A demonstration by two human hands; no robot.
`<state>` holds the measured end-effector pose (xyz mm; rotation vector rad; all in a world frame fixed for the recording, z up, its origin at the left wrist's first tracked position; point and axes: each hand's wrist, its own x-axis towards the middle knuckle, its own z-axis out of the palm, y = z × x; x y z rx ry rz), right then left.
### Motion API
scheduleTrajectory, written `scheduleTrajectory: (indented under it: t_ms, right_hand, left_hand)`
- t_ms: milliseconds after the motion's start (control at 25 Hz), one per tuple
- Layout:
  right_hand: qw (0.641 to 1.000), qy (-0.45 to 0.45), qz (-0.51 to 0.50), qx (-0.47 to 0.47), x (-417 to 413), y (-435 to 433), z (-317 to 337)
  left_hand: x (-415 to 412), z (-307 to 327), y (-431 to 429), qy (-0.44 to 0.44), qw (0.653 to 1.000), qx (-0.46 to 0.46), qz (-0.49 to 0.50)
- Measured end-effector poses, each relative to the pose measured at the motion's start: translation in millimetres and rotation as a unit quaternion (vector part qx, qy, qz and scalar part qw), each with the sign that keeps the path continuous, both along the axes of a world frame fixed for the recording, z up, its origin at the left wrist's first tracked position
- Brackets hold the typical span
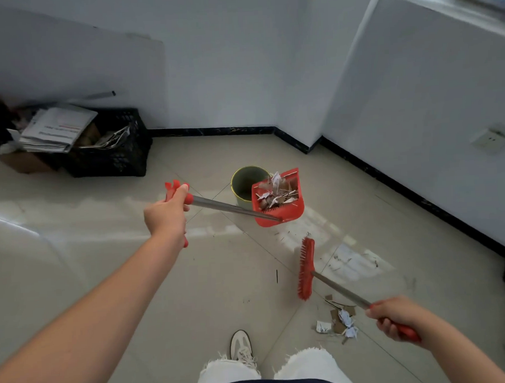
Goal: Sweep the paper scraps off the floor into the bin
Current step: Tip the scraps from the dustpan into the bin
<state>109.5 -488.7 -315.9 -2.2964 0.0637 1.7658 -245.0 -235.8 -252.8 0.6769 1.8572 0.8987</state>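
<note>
My left hand (167,212) grips the red handle end of a long-handled red dustpan (277,200). The pan hangs in the air, full of paper and cardboard scraps, right beside the rim of a round green bin (243,181) that stands on the tiled floor. My right hand (395,318) grips the red handle of a red broom (306,268), whose brush head hovers or rests low over the floor in front of me. A small heap of paper scraps (339,322) lies on the floor near my right hand, under the broom's metal shaft.
A black plastic crate (113,151) stuffed with newspapers stands against the left wall beside a cardboard box (24,163). A white wall corner (306,131) with black skirting juts out behind the bin. My shoe (240,348) is at the bottom centre.
</note>
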Motion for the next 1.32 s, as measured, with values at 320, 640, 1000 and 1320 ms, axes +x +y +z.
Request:
scheduleTrajectory:
  t_ms: [320,640,1000,1320]
  right_hand:
    - [0.999,-0.042,0.018,0.024,-12.6,9.5,12.0]
    - [0.997,-0.059,0.018,0.038,-14.1,22.6,23.8]
    - [0.999,-0.037,0.009,0.036,-22.3,26.7,22.3]
    - [0.999,-0.031,0.013,0.025,-29.6,25.3,18.5]
  left_hand:
    - [-1.2,-18.4,-1.3,-0.125,0.985,-0.044,0.113]
    - [-21.2,-32.5,-5.1,-0.167,0.968,-0.072,0.173]
    - [-26.3,-56.8,-0.3,-0.264,0.93,-0.134,0.216]
    - [-3.2,-59.7,13.7,-0.351,0.903,-0.156,0.193]
